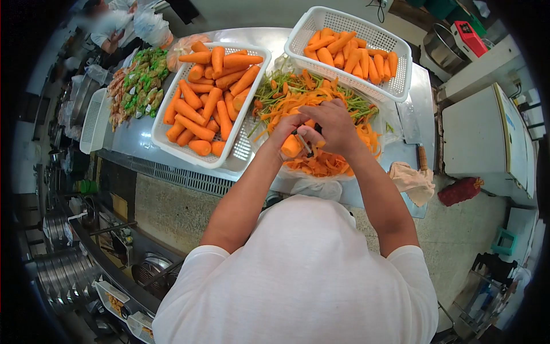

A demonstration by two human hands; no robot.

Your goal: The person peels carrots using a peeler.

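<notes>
My left hand (288, 131) is closed around a carrot (291, 147), whose rounded end points toward me. My right hand (336, 127) grips a peeler (308, 150), its blade close against the carrot; most of the handle is hidden by my fingers. Both hands are over a heap of carrot peelings (321, 165) mixed with cut green carrot tops (274, 86), lying on clear plastic on the metal table. To the left, a white perforated basket (157, 135) is piled with smooth orange carrots (192, 110). Another white basket (405, 86) at the back right holds more carrots (349, 53).
A cleaver (410, 123) with a wooden handle lies at the table's right, beside a crumpled cloth (413, 182). Green-and-brown produce (140, 83) is heaped at the left end. Another person (109, 34) is at the back left. A red sack (460, 191) sits on the floor.
</notes>
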